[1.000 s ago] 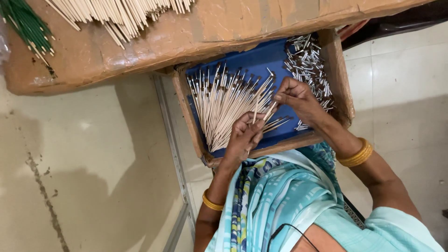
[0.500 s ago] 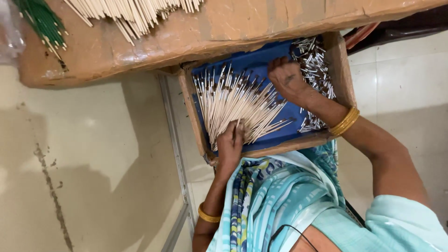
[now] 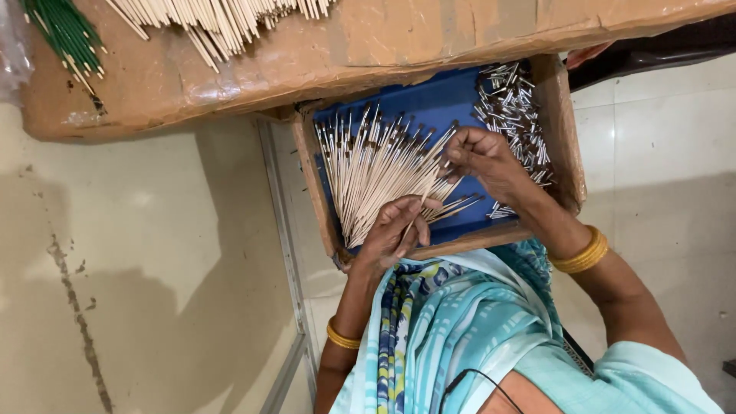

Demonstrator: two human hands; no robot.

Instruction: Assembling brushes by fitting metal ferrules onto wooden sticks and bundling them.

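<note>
A shallow cardboard tray (image 3: 569, 153) with a blue lining rests on my lap. In it lies a fanned bundle of thin white sticks with dark tips (image 3: 368, 172). My left hand (image 3: 395, 230) grips the near ends of this bundle at the tray's front edge. My right hand (image 3: 483, 157) pinches the tip of one stick at the right side of the fan. A pile of small silver and dark pieces (image 3: 510, 107) fills the tray's far right corner, just beyond my right hand.
A brown cardboard slab (image 3: 345, 54) spans the top, carrying a heap of pale sticks (image 3: 222, 19) and a bunch of green sticks (image 3: 65, 34). A metal rail (image 3: 284, 230) runs along the pale tiled floor (image 3: 138, 268) at left.
My right hand went to the small pieces at the tray's far right, then came back to the stick fan. My left hand stayed on the bundle's near ends.
</note>
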